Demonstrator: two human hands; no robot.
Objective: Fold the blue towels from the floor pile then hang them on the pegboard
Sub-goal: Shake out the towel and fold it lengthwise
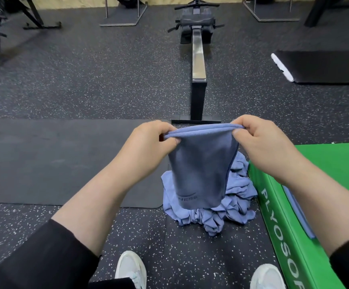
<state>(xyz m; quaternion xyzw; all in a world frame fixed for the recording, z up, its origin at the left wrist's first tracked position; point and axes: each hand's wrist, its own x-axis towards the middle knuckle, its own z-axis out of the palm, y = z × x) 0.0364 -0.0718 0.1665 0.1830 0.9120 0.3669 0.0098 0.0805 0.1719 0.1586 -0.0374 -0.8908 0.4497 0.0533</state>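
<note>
Two hands, left hand (148,140) and right hand (259,140), pinch a doubled blue cloth towel (200,170) by its top corners above the crumpled blue towel pile (231,209).

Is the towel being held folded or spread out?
Folded: the towel hangs doubled, two edges lined up along the top, pinched between the left hand and right hand.

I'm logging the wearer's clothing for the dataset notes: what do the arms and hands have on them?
Both hands, left hand and right hand, are bare: no gloves, rings or watch visible. Black long sleeves are pushed up, leaving the forearms uncovered.
</note>
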